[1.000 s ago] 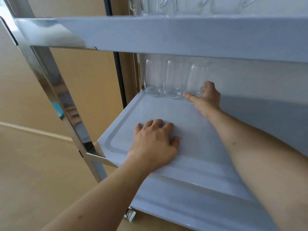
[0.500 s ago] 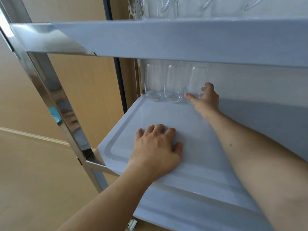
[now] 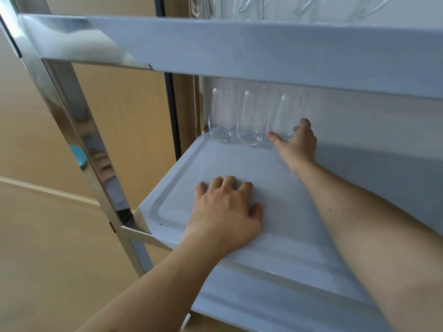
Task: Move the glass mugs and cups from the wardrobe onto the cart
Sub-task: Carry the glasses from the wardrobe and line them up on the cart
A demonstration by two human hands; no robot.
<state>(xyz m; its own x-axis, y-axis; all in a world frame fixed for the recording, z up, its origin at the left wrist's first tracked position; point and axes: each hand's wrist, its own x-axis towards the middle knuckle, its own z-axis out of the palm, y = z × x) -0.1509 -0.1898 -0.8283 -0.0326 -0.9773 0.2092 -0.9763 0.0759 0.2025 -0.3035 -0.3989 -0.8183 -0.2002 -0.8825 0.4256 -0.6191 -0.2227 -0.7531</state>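
Three clear glass cups stand in a row at the back left of the cart's white middle shelf (image 3: 191, 173): a left cup (image 3: 221, 113), a middle cup (image 3: 253, 116) and a right cup (image 3: 288, 111). My right hand (image 3: 299, 147) reaches to the right cup and holds its lower part, thumb in front and fingers behind. My left hand (image 3: 225, 212) rests palm down on the shelf nearer to me, holding nothing. Glass mugs (image 3: 251, 8) show partly on the top shelf (image 3: 263, 49).
A shiny metal post (image 3: 72, 121) frames the cart's left front corner. The top shelf hangs low over the cups. Behind the cart are a wooden panel (image 3: 134, 111) and a pale wall (image 3: 371, 121). A tan floor (image 3: 48, 248) lies to the left.
Both hands stay where they were: the right at the right cup, the left flat on the shelf. Only the view has shifted slightly.
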